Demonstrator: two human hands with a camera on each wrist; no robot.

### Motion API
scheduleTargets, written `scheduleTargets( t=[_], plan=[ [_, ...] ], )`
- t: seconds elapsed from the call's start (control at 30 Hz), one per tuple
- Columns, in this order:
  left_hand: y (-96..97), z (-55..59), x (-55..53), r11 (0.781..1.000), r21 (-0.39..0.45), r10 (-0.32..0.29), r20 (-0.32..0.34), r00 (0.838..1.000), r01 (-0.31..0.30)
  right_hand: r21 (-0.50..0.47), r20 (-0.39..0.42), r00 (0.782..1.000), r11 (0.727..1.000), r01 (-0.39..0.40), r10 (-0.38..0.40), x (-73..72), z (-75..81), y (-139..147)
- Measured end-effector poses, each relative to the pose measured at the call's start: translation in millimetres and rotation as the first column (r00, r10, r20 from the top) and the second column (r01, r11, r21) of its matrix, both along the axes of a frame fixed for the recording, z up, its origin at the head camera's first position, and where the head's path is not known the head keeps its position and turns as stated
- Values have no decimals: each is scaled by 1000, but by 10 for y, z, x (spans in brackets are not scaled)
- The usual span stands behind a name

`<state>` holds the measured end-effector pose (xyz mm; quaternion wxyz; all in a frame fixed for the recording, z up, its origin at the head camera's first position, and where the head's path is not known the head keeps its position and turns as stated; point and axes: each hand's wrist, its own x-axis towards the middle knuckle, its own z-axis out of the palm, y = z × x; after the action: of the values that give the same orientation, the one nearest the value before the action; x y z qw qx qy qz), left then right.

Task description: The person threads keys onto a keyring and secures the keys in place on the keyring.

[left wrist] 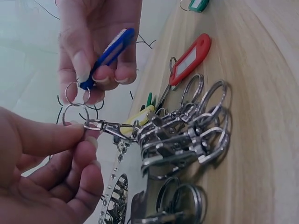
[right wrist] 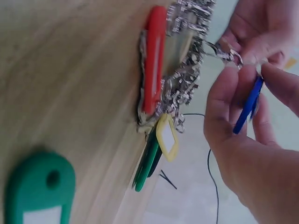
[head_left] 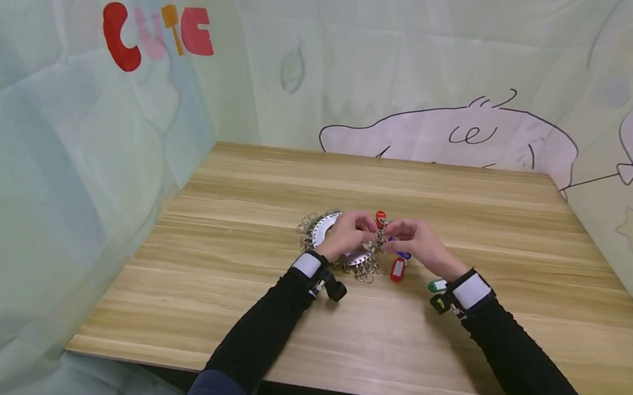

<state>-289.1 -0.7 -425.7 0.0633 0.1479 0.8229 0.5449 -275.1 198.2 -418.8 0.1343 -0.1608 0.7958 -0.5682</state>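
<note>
My left hand (head_left: 351, 232) pinches a split ring (left wrist: 74, 113) at the end of a small metal clasp (left wrist: 111, 127). That clasp hangs from a white round holder (head_left: 322, 230) fringed with many metal clasps and rings. Facing it, my right hand (head_left: 416, 242) grips a blue key tag (left wrist: 110, 53) between thumb and fingers. The tag's own thin ring (left wrist: 71, 92) meets the split ring right at the left fingertips. In the right wrist view the blue tag stands edge-on, and the fingers partly cover the rings.
A red key tag (head_left: 397, 269) lies by the holder's near right side, another red tag (head_left: 381, 216) beyond it. A green tag (head_left: 437, 286) lies beside the right wrist. Yellow (right wrist: 167, 137) and dark green tags (right wrist: 148, 158) hang at the holder's far side. Cloth walls surround the wooden table (head_left: 219, 301).
</note>
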Motion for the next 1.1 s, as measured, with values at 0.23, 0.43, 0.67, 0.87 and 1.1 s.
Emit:
scheduleTargets(
  t=[0.23, 0.43, 0.67, 0.87, 1.1],
  plan=[
    [-12, -2, -5, 1000, -6, -12, -16, 1000, 12, -58, 171, 983, 995, 83, -72, -26, 41, 80],
    [3, 4, -13, 999, -33, -20, -34, 999, 19, -113, 203, 974, 986, 120, -95, -60, 25, 101],
    [7, -4, -18, 999, -36, -16, -37, 999, 14, -78, 187, 974, 987, 143, -126, -78, 15, 96],
    [11, -9, -17, 999, -37, -3, -47, 999, 1, -67, 171, 977, 988, 138, -124, -77, 37, 92],
    [13, -1, -17, 999, -37, -1, -62, 998, -1, -30, 182, 975, 990, 135, -127, -95, 75, 95]
  ],
)
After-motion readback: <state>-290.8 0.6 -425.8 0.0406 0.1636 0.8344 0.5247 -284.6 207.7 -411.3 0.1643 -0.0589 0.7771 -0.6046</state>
